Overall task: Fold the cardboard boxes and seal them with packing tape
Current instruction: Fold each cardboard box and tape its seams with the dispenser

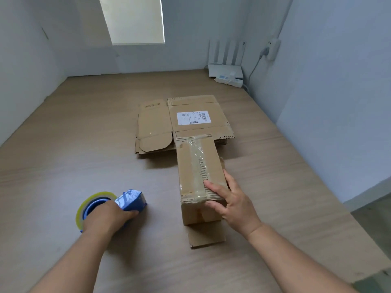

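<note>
One box (201, 172) folded, top seam taped, on the tabletop (84, 144); we judge its near flap unsealed. The right hand (232, 204) grip clasps its near end; the left hand (108, 216) grip wraps the tape dispenser (131, 200). The flat boxes (184, 121) are not yet folded.

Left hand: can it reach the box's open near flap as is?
Probably yes: only bare table lies between the left hand and the open flap, and the right hand holds the box from the other side. It already grips the tape dispenser.
</note>
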A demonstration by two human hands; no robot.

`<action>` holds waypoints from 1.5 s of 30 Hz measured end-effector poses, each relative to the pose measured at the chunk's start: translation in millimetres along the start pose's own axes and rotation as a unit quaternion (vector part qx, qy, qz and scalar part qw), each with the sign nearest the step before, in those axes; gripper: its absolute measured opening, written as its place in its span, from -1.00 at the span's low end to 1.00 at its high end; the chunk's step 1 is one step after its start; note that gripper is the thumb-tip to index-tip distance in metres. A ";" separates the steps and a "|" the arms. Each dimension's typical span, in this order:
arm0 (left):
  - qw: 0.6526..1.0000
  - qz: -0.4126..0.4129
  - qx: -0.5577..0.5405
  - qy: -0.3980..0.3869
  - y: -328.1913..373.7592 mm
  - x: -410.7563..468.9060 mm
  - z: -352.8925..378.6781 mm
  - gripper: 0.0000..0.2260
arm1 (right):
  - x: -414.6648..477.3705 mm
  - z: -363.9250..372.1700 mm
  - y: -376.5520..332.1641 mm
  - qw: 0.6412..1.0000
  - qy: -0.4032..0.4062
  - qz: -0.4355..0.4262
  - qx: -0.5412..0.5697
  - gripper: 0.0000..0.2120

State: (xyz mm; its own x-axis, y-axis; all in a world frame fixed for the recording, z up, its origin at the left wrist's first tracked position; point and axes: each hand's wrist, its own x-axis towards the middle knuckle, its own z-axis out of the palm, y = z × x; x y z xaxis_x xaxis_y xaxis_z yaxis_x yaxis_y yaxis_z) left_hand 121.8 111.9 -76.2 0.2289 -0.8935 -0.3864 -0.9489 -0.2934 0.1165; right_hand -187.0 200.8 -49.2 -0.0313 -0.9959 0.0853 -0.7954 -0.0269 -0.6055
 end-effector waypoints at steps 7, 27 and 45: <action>0.987 0.085 -0.131 -0.029 -9.8 -2.5 -26.9 -0.59 | 0.0 -4.4 -12.5 0.999 -0.018 0.011 -0.034 -0.44; 0.883 0.337 -0.291 -0.147 25.5 -89.1 -107.3 -0.62 | 15.9 -46.1 -102.1 0.972 -0.063 -0.076 0.216 -0.65; 0.854 0.402 -0.278 -0.176 23.8 -100.0 -117.8 -0.50 | 3.8 -28.9 -108.4 0.945 0.054 -0.040 0.319 -0.86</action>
State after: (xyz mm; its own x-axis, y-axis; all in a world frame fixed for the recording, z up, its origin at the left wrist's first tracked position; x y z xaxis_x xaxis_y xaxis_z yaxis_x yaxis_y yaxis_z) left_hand 101.9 154.2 73.0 -0.6211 -0.7533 -0.2165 -0.4955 0.1633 0.8531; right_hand -118.4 202.4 39.6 -0.0759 -0.9745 0.2110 -0.2728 -0.1832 -0.9445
